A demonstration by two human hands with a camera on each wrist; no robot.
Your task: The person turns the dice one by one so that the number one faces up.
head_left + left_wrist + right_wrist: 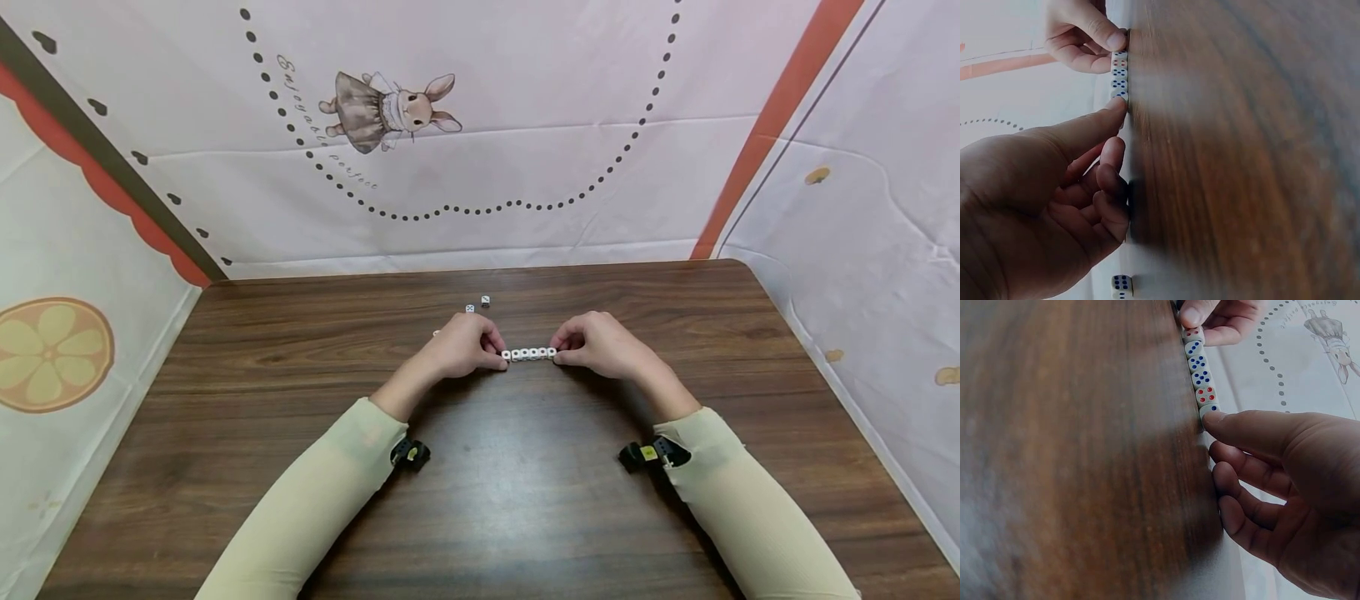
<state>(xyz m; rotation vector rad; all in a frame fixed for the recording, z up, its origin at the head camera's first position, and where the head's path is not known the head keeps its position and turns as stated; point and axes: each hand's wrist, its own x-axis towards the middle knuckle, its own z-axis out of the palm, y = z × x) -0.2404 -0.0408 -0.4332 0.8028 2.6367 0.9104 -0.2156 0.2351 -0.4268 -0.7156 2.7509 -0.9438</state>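
Observation:
A straight row of several small white dice [533, 353] lies on the brown wooden table, their faces side by side. At its left end my left hand [461, 343] pinches the end die, the thumb on its near side. My right hand [600, 343] does the same at the right end. In the right wrist view the dice [1197, 362] show blue and red pips on the near faces, with the right thumb tip over the last one. The index fingertips behind the row are mostly hidden. Remaining fingers of both hands curl in close to the tabletop.
Beyond my left hand sit two loose dice, one white die [470, 308] and another die [485, 301] a little farther back. A third die [436, 333] is mostly hidden behind that hand. Printed cloth [525, 167] hangs along the table's far edge and sides.

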